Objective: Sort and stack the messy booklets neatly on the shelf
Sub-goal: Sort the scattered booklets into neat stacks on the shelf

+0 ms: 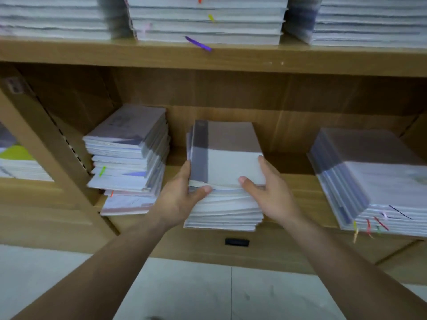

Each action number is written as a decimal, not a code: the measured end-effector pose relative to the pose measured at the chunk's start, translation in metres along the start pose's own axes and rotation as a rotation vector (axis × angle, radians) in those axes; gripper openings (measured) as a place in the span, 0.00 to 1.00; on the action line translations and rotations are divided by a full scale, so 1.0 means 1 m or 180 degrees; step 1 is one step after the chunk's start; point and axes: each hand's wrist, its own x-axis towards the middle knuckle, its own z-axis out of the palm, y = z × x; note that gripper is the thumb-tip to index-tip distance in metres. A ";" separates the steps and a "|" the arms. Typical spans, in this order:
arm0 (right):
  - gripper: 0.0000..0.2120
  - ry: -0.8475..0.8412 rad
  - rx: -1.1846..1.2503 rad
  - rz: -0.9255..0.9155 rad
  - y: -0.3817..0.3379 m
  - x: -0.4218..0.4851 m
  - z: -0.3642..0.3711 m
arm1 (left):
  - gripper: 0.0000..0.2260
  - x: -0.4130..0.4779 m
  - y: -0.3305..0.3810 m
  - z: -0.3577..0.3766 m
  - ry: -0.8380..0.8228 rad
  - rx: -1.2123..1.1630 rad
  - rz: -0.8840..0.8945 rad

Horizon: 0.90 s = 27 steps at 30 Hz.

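Wood-grain laminate shelf [231, 58] is lined with flat paper booklets, a squared stack [381, 176] is set at right, a skewed pile [129, 144] at left, the middle stack [224, 211] between them is gripped at its sides by left hand [182, 192] and right hand [270, 192], a small black handle [237, 242] is seen below.

On the shelf [300, 188], a middle stack [224, 204] sits between a left stack [129, 155] and right stack [379, 181].

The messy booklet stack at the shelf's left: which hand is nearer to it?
Left. The left hand grips the middle stack's left edge, just beside the messy stack; the right hand grips that middle stack's right edge, farther away.
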 end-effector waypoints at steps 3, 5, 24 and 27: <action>0.44 -0.0024 -0.0068 0.0066 -0.001 -0.002 0.002 | 0.31 0.007 -0.007 -0.001 -0.0044 -0.0120 -0.0034; 0.48 -0.0055 -0.0076 0.0049 -0.001 -0.002 0.002 | 0.32 0.010 -0.009 -0.001 -0.0057 -0.0181 -0.0048; 0.28 -0.0848 0.0591 0.0519 0.041 -0.030 -0.006 | 0.40 -0.026 -0.041 0.014 -0.0492 -0.0120 -0.0595; 0.30 -0.0963 0.0487 0.0667 0.050 -0.041 0.002 | 0.38 -0.035 -0.047 0.024 -0.0393 0.0133 -0.0555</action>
